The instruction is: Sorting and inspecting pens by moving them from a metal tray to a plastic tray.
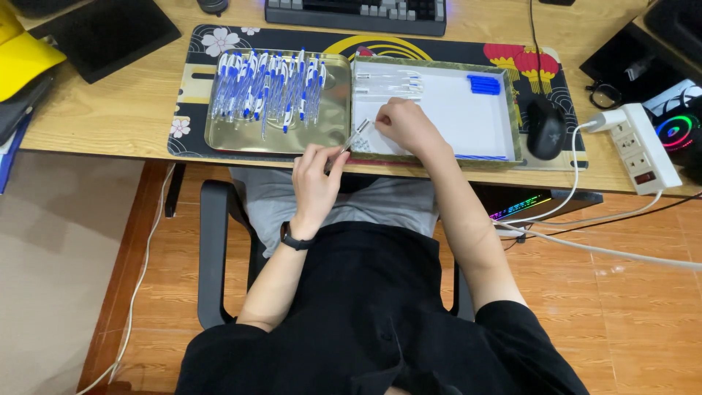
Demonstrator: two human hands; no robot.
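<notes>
Pens (267, 91) in blue and white lie heaped in the metal tray (219, 135) at the upper middle of the frame, gathered loosely so that any one can be lifted off the pile without sorting. Just right of it sits a shallow white box (453, 121), whose floor keeps separate kinds of part apart: clear barrels (387, 82) in a row along its upper left, a clutch of blue caps (484, 84) at its upper right, and a little heap of small pale bits (360, 143) at its lower left corner, too small to tell what they are. The left hand (316, 183), near the centre of the frame and just below the desk edge, pinches a clear pen barrel (352, 137) between thumb and fingers, tilted with its tip pointing up and right towards the box, which puts the open end within easy reach of the other hand. The right hand (406, 124) rests over the lower left part of the box with fingers curled downward onto its floor; whether they grip a part cannot be told, since the knuckles hide the tips. Both trays sit on a patterned desk mat (191, 80), close to the desk's front edge, with a black mouse (545, 128) to the right.
</notes>
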